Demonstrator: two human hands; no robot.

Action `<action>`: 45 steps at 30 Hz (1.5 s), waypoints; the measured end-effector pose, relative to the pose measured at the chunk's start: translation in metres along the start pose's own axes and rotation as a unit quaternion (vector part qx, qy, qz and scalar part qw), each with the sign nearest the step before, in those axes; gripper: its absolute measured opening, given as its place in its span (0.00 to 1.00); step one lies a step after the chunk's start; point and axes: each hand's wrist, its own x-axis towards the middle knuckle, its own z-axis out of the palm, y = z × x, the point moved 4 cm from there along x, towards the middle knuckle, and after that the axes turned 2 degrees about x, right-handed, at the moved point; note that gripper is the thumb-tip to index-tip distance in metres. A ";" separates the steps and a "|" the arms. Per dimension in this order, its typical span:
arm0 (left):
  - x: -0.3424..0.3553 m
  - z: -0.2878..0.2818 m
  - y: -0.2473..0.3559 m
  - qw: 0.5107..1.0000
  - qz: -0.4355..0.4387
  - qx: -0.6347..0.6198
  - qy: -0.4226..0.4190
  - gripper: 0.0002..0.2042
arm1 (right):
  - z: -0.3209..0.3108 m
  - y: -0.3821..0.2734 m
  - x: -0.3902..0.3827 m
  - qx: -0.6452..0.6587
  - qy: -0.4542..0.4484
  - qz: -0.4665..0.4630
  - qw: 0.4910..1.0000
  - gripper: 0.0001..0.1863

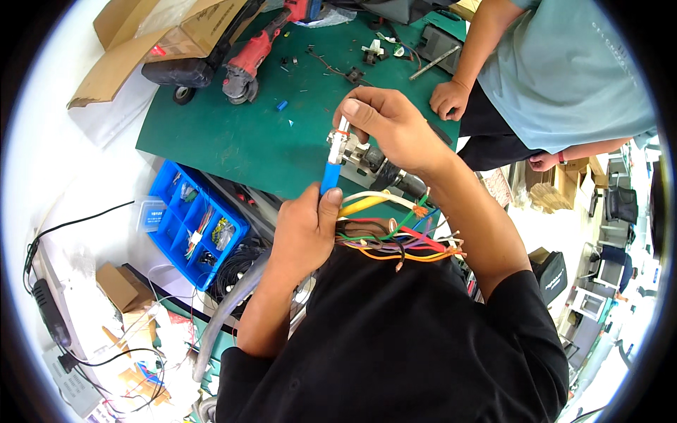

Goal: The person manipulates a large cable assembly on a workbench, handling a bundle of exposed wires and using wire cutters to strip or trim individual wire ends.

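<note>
My left hand [305, 233] is closed on a blue cable [330, 176] that stands nearly upright. Beside it a bundle of coloured wires [395, 240] with bare copper ends fans out to the right. My right hand [388, 127] is closed at the pale, silvery top piece [336, 145] of the blue cable, which has a small orange ring near its tip. Just below my right hand is a metal-headed tool [370, 161] with a black body, partly hidden by the hand and arm. The piece's exact contact with that tool is unclear.
The green bench [183, 120] bears a red angle grinder [250, 60], cardboard [120, 63] and small parts. A blue compartment tray [163, 236] is at left, beside cables. Another person [564, 77] stands at right, one hand at the bench edge. Boxes and equipment fill the right background.
</note>
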 end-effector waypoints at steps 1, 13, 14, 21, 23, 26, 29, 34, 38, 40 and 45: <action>0.000 0.001 0.000 1.000 -0.008 -0.005 -0.002 0.21 | 0.001 0.001 0.000 0.014 0.005 0.001 1.000 0.19; 0.006 0.005 -0.011 0.997 -0.010 -0.051 -0.055 0.27 | 0.005 -0.029 -0.008 -0.207 0.001 -0.083 0.975 0.19; 0.005 0.003 -0.010 0.996 -0.010 -0.060 -0.064 0.27 | 0.007 -0.027 -0.007 -0.194 0.000 -0.086 0.977 0.19; 0.018 0.011 -0.024 0.940 -0.008 -0.312 -0.136 0.30 | 0.012 -0.014 -0.005 -0.163 -0.012 -0.071 0.984 0.17; 0.020 0.016 -0.023 0.927 -0.023 -0.348 -0.141 0.29 | 0.011 -0.012 -0.007 -0.160 -0.020 -0.067 0.985 0.18; 0.022 0.019 -0.022 0.896 -0.064 -0.380 -0.221 0.29 | 0.009 -0.011 -0.010 -0.157 -0.024 -0.084 0.984 0.19; 0.022 0.027 -0.034 0.910 -0.075 -0.344 -0.218 0.29 | 0.011 -0.015 -0.011 -0.195 -0.023 -0.078 0.977 0.19; 0.025 0.029 -0.031 0.893 -0.065 -0.383 -0.227 0.30 | 0.010 -0.019 -0.010 -0.228 -0.046 -0.070 0.970 0.18; 0.027 0.035 -0.034 0.891 -0.044 -0.390 -0.228 0.30 | 0.010 -0.018 -0.010 -0.233 -0.056 -0.063 0.969 0.17; 0.026 0.035 -0.036 0.891 -0.063 -0.373 -0.252 0.32 | 0.010 -0.016 -0.011 -0.251 -0.062 -0.079 0.963 0.16; 0.025 0.036 -0.033 0.877 -0.068 -0.382 -0.282 0.35 | 0.013 -0.015 -0.008 -0.276 -0.088 -0.091 0.953 0.16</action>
